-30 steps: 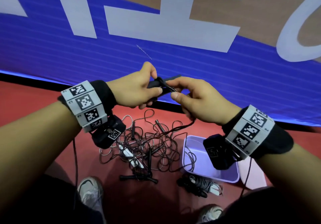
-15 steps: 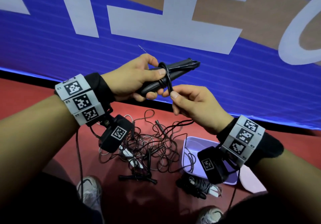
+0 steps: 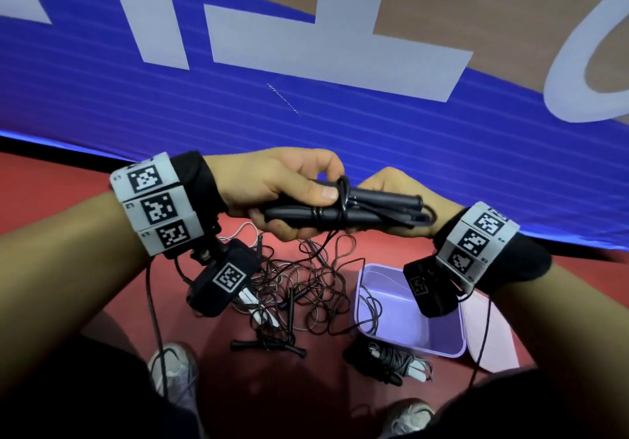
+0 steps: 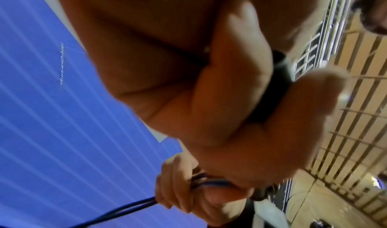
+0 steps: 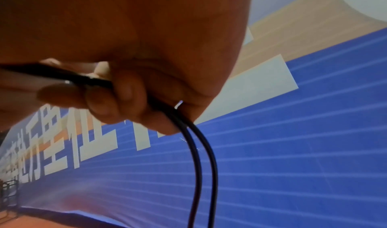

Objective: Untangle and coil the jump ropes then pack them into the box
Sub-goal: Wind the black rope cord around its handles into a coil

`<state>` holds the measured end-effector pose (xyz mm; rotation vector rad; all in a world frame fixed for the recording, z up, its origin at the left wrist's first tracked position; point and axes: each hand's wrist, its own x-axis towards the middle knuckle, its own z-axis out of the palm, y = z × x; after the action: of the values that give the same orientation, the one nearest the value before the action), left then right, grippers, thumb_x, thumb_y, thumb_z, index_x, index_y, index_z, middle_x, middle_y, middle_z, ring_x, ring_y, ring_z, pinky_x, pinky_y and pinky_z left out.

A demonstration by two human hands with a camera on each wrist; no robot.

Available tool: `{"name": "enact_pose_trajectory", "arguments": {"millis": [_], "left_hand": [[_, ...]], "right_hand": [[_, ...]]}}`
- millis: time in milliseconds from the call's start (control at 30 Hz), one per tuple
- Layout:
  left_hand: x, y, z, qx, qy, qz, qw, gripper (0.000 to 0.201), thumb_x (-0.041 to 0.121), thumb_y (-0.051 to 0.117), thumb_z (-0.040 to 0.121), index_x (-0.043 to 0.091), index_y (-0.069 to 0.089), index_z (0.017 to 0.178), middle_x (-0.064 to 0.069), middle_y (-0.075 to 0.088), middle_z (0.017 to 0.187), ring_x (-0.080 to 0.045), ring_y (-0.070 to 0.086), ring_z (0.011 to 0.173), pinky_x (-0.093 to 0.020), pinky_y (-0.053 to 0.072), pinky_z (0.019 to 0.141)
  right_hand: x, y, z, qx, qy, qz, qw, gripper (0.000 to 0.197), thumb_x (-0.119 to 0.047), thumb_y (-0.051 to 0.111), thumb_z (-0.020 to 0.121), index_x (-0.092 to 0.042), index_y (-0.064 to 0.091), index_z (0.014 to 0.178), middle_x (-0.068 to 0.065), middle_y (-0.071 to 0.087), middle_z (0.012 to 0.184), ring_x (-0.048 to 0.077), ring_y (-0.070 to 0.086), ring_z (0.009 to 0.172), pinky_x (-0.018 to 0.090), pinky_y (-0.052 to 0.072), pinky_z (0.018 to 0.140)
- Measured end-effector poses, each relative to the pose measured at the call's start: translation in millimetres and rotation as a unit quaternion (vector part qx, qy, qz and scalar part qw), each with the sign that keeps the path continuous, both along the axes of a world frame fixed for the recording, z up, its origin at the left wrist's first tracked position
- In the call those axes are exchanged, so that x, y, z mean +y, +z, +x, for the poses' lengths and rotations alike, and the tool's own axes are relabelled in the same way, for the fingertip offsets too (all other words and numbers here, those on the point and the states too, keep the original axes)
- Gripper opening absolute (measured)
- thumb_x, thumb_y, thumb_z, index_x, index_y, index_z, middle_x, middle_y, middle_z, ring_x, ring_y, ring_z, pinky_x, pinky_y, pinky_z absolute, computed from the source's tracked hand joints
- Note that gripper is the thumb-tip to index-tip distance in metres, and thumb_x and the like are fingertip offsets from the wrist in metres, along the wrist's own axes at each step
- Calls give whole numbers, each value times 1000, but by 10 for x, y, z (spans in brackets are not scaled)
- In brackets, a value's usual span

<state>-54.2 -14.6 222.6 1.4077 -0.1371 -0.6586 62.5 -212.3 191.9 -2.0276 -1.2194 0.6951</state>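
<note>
both my hands hold one black jump rope in the air above the red floor.

my left hand (image 3: 272, 193) is clamped around the two handles of the black jump rope (image 3: 343, 212), thumb pressed on top where the cord is wound around them. my right hand (image 3: 398, 200) sits behind the far end of the handles, fingers curled around that end and the cord; in the right wrist view two strands of cord (image 5: 201, 157) hang down out of my right fist. below, a tangled heap of ropes (image 3: 299, 288) lies on the red floor (image 3: 68, 179), with one cord trailing over the rim into the open purple box (image 3: 408, 316). a coiled rope bundle (image 3: 391, 363) lies on the floor just in front of the box.
</note>
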Motion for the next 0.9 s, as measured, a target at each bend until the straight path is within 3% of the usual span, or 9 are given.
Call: {"name": "enact_pose_trajectory", "arguments": {"millis": [100,167,233,333,433,533,633,767,900], "left_hand": [[-35,2,-9,10,-27,113,993,24,19,57,86,17,35,95,-21,54,66,-13,40,34,-12,23,38],[-60,-9,-7,2,-68,198,978,25,21,58,89,17,34,98,-17,56,64,-15,43,35,-14,25,38],[-100,-52,-5,-12,-94,296,950,23,21,58,97,17,35,100,-18,58,69,-18,46,41,-19,31,41],[-146,-140,-4,-35,-79,375,923,20,21,56,99,20,36,97,-16,61,70,-23,48,48,-27,36,47],[-116,-172,29,-56,-11,387,920,22,21,56,99,18,34,98,-3,60,59,-18,46,42,-25,33,44],[-32,-101,86,-82,75,381,918,24,22,57,98,18,34,102,-5,60,60,-18,45,41,-23,30,39],[11,-33,109,-124,135,367,912,25,21,57,98,17,33,103,-8,61,61,-18,46,40,-24,32,40],[9,12,105,-175,223,330,900,25,14,54,100,12,31,106,-2,60,62,-10,47,38,-20,37,38],[46,48,126,-192,300,286,890,27,15,54,100,13,29,110,-10,60,71,-11,50,41,-22,37,37]], "right_hand": [[18,18,2,4,14,-40,999,22,-11,76,85,-8,66,67,2,57,56,10,46,54,25,42,55],[20,68,-5,23,17,-32,999,16,-23,79,82,-11,71,77,5,69,69,18,60,63,34,53,68],[33,123,-9,4,9,-31,999,8,-22,77,84,-15,74,86,7,74,81,26,68,76,37,56,78],[70,175,-57,-84,-4,-33,996,9,-16,70,92,-23,74,89,-3,73,81,13,66,75,35,55,75],[79,215,-132,-124,-44,-2,991,14,-14,66,92,-24,75,93,-11,71,78,7,63,70,28,52,69],[71,237,-195,-112,-92,49,988,13,-12,65,92,-22,72,96,-4,68,70,19,62,65,35,52,65],[82,237,-265,-91,-122,101,983,20,-8,65,91,-27,65,96,-6,61,67,23,60,58,30,49,57],[105,250,-314,48,-159,187,968,28,0,60,94,-24,47,100,12,67,85,26,60,53,31,48,51],[119,215,-382,129,-146,207,959,16,-3,52,100,-18,46,101,8,71,84,21,55,52,29,47,52]]}}
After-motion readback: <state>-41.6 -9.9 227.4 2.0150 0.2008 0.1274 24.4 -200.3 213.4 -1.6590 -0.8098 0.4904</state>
